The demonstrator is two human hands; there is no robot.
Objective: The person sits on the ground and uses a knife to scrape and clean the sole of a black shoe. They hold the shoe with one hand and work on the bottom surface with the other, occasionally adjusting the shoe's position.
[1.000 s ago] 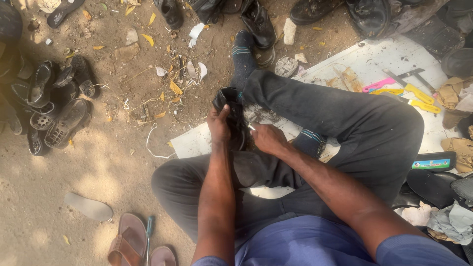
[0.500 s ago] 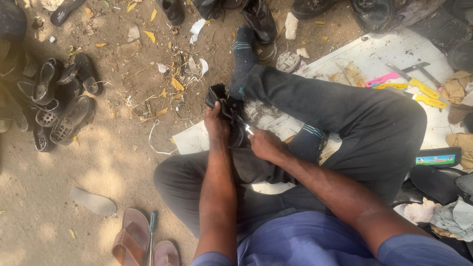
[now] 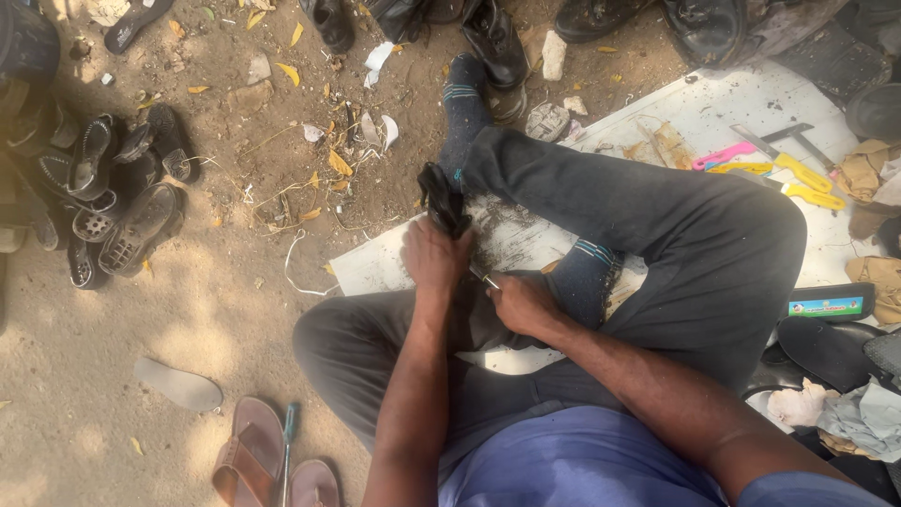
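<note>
We see the left hand (image 3: 434, 255) closed around a black shoe (image 3: 441, 199), fingers wrapped over its lower part, so that the shoe stands up and away from the body where the other hand can reach it. The right hand (image 3: 522, 302) sits just beside it, toward the body, curled shut on a thin metal tool (image 3: 485, 276) whose tip points at the shoe where the left hand grips it; what kind of tool it is we cannot tell.

Both hands work above a white board (image 3: 394, 268) lying on the sandy ground, which appears to serve as the work surface. Beyond the right hand, yellow-handled cutters (image 3: 793, 174) and a pink tool (image 3: 723, 155) lie on the same board, well apart. To the far left, dark sandals (image 3: 113, 216) are piled; brown sandals (image 3: 272, 465) lie nearer the body.
</note>
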